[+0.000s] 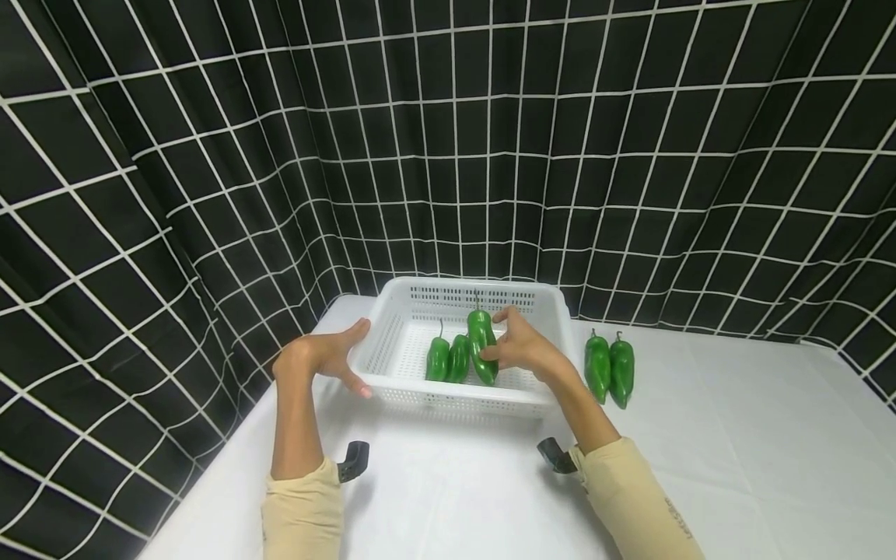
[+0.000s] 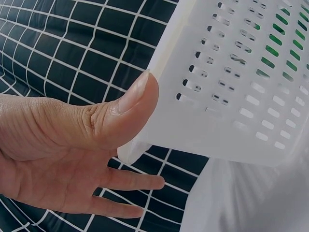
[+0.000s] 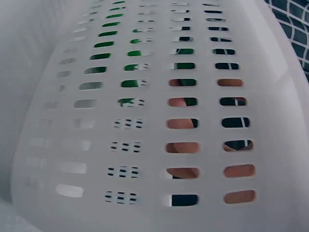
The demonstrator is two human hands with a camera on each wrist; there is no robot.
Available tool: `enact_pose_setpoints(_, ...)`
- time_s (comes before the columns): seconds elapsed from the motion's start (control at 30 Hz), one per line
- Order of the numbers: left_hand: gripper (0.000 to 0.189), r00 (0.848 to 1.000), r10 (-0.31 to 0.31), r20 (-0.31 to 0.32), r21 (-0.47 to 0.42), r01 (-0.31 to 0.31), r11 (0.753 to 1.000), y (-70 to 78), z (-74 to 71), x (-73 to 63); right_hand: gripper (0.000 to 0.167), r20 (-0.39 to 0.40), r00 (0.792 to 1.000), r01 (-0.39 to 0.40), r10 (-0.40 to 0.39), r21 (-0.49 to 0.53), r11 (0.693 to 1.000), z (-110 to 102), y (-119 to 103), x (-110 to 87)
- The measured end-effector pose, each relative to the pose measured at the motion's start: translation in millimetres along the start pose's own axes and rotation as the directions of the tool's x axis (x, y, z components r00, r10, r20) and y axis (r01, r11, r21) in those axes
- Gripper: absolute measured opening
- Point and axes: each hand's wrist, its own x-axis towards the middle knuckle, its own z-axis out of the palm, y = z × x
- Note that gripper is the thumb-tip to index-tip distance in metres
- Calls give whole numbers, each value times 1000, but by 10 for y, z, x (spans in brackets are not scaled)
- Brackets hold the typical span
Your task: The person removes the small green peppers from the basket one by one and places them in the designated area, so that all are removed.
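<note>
A white perforated plastic basket (image 1: 399,383) stands near the back of the table. Inside it, my right hand (image 1: 521,342) pinches a long green pepper (image 1: 480,330) between thumb and fingers, its stem pointing up and away. Two more peppers, one (image 1: 437,359) with a tall stem and another (image 1: 458,359) beside it, lie just left of the held one. My left hand (image 1: 325,354) is at the basket's left end, fingers spread and straight; the left wrist view has the thumb at the corner. In the right wrist view the basket wall (image 3: 270,145) mostly hides the right hand.
Two green peppers, a left one (image 1: 597,367) and a right one (image 1: 621,369), lie side by side on the white tablecloth (image 1: 735,435) right of the basket. A black curtain (image 1: 504,128) with a white grid rises behind the table and along its left side.
</note>
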Motion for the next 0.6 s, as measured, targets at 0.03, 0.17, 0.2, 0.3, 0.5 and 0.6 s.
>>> enact_pose_setpoints(0.03, 144, 1000, 0, 0, -3, 0, 1000, -1, 2, 5, 79, 8, 1000, -3, 3, 15, 1000, -14, -9, -1)
enact_pose_setpoints(0.17, 144, 1000, 2, -5, -3, -2, 1000, -3, -3, 3, 88, 22, 1000, 5, -5, 14, 1000, -92, -56, -24)
enact_pose_setpoints(0.2, 144, 1000, 0, -6, -2, 0, 1000, -3, -6, 1, 89, 24, 1000, 14, -14, 11, 1000, -113, -67, -33)
enact_pose_setpoints(0.3, 144, 1000, 0, -5, 4, 0, 1000, -2, -12, -2, 85, 37, 999, 40, -40, 3, 999, -183, -90, -63)
enact_pose_setpoints(0.5, 144, 1000, -3, -3, -5, 3, 1000, 9, -12, -1, 70, 69, 994, 78, -80, 31, 996, -299, -77, -110)
enact_pose_setpoints(0.6, 144, 1000, -5, 1, 0, 5, 1000, 8, -7, 2, 70, 73, 993, 85, -89, 56, 995, -336, -60, -115)
